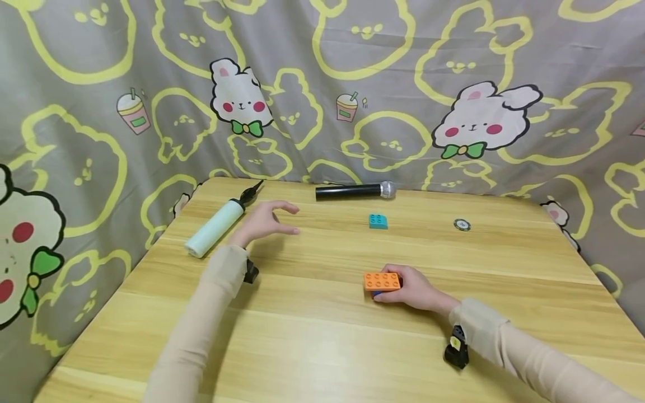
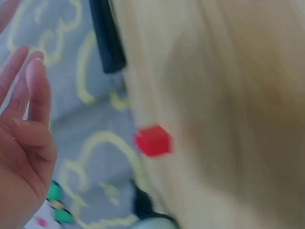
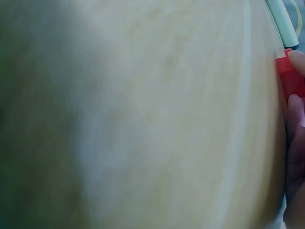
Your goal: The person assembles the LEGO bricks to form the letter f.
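Observation:
My right hand [image 1: 410, 288] grips an orange eight-stud toy brick [image 1: 382, 281] with a bit of blue under it, low over the middle right of the table. In the right wrist view, fingers [image 3: 296, 107] at the right edge pinch a block [image 3: 289, 76] that looks red. My left hand [image 1: 264, 219] is over the table's left side, thumb and fingers apart, with nothing between them. Nearest to it lies a pale green hand pump [image 1: 215, 226] with a black nozzle. The left wrist view has a small red block [image 2: 153, 140] on the table by its edge.
A black microphone [image 1: 350, 192] with a silver head lies along the back edge. In front of it sits a teal toy brick [image 1: 378, 221]; a round chip [image 1: 462, 224] lies farther right. A patterned curtain [image 1: 302, 134] hangs behind the wooden table [image 1: 312, 336].

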A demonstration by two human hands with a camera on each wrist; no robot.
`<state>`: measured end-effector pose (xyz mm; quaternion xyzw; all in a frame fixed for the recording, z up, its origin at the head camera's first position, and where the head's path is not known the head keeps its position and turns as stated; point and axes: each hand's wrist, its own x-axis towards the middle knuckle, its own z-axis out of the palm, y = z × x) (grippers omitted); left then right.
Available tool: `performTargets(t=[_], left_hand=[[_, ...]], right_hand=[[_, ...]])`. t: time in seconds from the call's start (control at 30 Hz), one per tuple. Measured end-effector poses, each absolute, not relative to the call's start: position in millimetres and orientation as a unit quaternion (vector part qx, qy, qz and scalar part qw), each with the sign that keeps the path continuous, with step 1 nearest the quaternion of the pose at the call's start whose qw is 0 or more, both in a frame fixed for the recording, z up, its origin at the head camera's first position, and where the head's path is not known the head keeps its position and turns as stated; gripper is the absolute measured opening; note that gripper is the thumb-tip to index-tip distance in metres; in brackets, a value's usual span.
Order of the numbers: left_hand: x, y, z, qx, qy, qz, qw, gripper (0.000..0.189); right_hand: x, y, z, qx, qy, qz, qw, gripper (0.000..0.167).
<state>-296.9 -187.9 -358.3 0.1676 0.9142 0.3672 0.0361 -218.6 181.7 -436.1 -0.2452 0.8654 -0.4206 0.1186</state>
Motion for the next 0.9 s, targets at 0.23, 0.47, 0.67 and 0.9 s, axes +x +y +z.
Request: performTargets(t=[0.23, 0.47, 0.67, 0.9], left_hand=[[-314, -214, -375, 0.136, 0.906, 0.398, 0.037, 0.055], [-325, -236, -391, 0.102, 0.908, 0.4, 0.07, 0.055], [-329, -244, -402, 0.121, 0.903, 0.402, 0.096, 0.061], [-330, -245, -401, 0.138, 0.922, 0.351, 0.088, 0.053]], right_hand=[[-218, 186, -435, -0.243, 0.859, -0.433, 0.122, 0.034], [-221, 184, -439, -0.248, 0.853, -0.44, 0.129, 0.034], [-219, 184, -442, -0.25, 0.852, -0.442, 0.129, 0.034], [-220, 183, -439, -0.25, 0.853, -0.441, 0.127, 0.034]])
